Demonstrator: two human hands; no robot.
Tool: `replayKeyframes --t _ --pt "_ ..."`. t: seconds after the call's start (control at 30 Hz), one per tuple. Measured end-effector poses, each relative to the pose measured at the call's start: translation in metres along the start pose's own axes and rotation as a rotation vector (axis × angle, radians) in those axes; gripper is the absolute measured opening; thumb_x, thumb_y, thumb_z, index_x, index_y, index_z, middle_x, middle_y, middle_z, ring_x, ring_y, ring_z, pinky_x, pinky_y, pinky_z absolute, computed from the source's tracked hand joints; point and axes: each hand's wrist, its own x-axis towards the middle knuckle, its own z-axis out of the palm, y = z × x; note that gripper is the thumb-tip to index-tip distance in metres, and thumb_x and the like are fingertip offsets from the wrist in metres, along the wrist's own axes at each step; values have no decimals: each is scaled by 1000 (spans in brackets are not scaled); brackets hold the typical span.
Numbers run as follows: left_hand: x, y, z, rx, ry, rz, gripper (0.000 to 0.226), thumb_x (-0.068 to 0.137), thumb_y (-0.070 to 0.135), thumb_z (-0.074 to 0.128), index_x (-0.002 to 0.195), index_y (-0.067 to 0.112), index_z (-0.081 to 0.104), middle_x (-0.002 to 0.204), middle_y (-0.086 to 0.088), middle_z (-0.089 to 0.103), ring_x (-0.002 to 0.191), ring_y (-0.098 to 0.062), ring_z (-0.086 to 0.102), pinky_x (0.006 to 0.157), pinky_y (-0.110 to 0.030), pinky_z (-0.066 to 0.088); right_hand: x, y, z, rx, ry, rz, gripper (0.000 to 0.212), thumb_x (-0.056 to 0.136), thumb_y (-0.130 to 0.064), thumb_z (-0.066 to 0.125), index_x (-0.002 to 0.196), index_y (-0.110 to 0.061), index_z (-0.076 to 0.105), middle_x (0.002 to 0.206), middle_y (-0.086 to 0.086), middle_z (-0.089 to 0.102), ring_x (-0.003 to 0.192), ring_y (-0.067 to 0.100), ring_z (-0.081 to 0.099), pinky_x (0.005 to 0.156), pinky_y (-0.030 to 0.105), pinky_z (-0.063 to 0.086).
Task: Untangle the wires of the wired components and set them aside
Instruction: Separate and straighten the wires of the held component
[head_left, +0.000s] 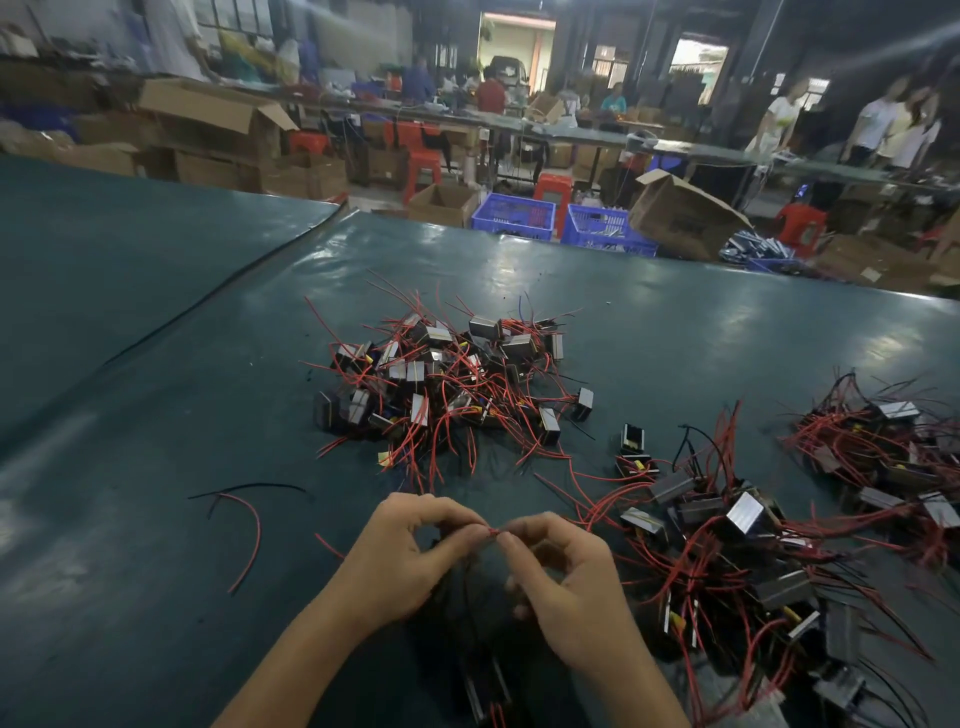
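Working position: lower centre of frame, over the dark green table.

- My left hand and right hand meet fingertip to fingertip. Both are curled, thumb and forefinger of each pinching the same short stretch of red wire. The other fingers are tucked in and hold nothing I can make out.
- The pinched stretch runs left to right across the frame, so the hands are placed to pull apart along it. Neither hand is nearer; the wire sits midway between them.
- Below the hands, toward the bottom edge, hangs a dark component. It is blurred and in shadow; probably the one this wire belongs to, but I cannot confirm.
- Tangled pile lies above my hands at frame centre, well apart from them, red leads sticking out on all sides.
- A looser spread of components lies just right of my right hand. This I judge to be the set-aside side, so the right hand has the shorter carry.
- Two loose wire pieces, one red and one black, lie left of the left hand.
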Motion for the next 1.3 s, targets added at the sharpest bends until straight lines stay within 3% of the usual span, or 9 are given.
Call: replayKeyframes --t 0.1,0.27,0.4,0.5,0.57,0.7,0.77,1.07,1.3 --pt "2 3 -6 -170 -119 -79 11 86 29 68 81 36 75 75 7 73 73 -6 68 71 -13 48 1 2 -3 -189 50 -294 9 86 -24 69 79 -31 68 73 -7 60 63 15 57 53 29 47" --pt "-1 0 -3 -137 -123 -64 13 88 25 70 82 35 74 77 7 73 74 -9 67 74 -15 48 0 8 -2 -305 88 -382 11 88 -33 65 78 -28 63 73 -11 57 63 13 57 51 23 44" --pt "-3 -8 6 356 23 237 15 88 39 62 83 29 73 75 18 68 68 -1 57 81 -26 37 -1 15 10 -382 195 -132 22 87 -32 67 66 -27 60 67 -14 62 59 8 57 54 26 47" --pt "-2 -13 12 542 12 366 22 91 38 57 82 25 73 74 18 67 66 -5 56 76 -28 37 2 20 20 -111 185 201 33 89 -18 67 58 -14 58 47 -6 52 45 9 49 50 30 43" --pt "-3 -14 11 516 7 323 22 90 40 57 83 27 72 74 19 66 67 -2 54 78 -29 37 2 19 20 -39 159 209 28 89 -16 68 63 -10 63 49 -4 54 46 13 52 50 32 45" --pt "-2 -11 3 226 12 114 11 88 42 61 85 36 70 77 22 67 71 1 55 87 -25 34 1 13 6 -236 132 -233 12 86 -24 69 76 -30 66 73 -13 63 64 9 60 56 14 43" --pt "-1 -8 2 120 -3 55 7 86 38 65 82 44 66 77 22 67 73 -2 57 88 -20 33 3 11 3 -206 100 -327 6 86 -26 67 84 -32 67 80 -11 63 69 13 61 56 16 44" --pt "-1 1 -7 -276 -199 -128 14 87 27 66 82 38 74 74 8 70 72 -1 62 70 -15 46 2 9 2 -108 29 -430 8 90 -29 64 92 -27 72 83 -10 64 67 13 62 51 25 47" --pt "-4 -5 -1 -77 -120 -61 4 85 39 69 83 41 72 74 14 70 76 -4 63 73 -13 43 -1 11 6 -291 81 -410 14 92 -34 60 85 -24 67 75 -12 60 61 11 57 50 29 47"
